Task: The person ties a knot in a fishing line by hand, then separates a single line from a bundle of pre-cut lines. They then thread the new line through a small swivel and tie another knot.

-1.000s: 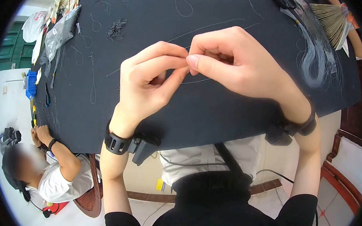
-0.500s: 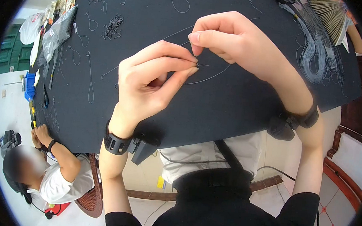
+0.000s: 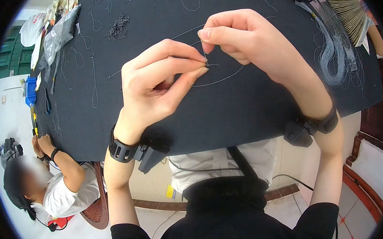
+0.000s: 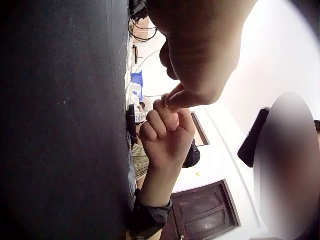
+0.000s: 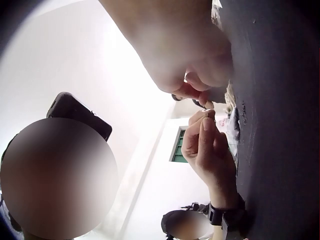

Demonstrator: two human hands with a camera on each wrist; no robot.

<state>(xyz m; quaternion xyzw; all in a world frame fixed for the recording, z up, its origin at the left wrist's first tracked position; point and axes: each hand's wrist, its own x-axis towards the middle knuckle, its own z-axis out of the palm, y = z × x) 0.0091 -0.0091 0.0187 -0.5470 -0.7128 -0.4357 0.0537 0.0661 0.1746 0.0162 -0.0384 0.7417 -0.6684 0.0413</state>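
Note:
My left hand (image 3: 156, 77) pinches a thin fishing line (image 3: 216, 83) between thumb and fingertips, over the dark tabletop (image 3: 227, 117). A short line end sticks out past these fingertips, and the small piece they pinch is mostly hidden. Just above and to the right, my right hand (image 3: 255, 39) pinches a strand between thumb and index finger, its other fingers curled in. That strand runs down to the left fingertips. In the left wrist view the right hand (image 4: 167, 132) shows its curled fingers; in the right wrist view the left hand (image 5: 207, 150) shows its pinch.
A pile of small dark hooks (image 3: 118, 26) lies at the upper left, among several looped lines (image 3: 95, 84). Clear plastic bags (image 3: 61, 29) sit along the left edge. At the right lies a bundle of line (image 3: 330, 67). Another person (image 3: 69, 186) sits at the lower left.
My right hand has moved up and away from the left fingertips, drawing a strand between them. The left hand has shifted slightly left and up, keeping its pinch.

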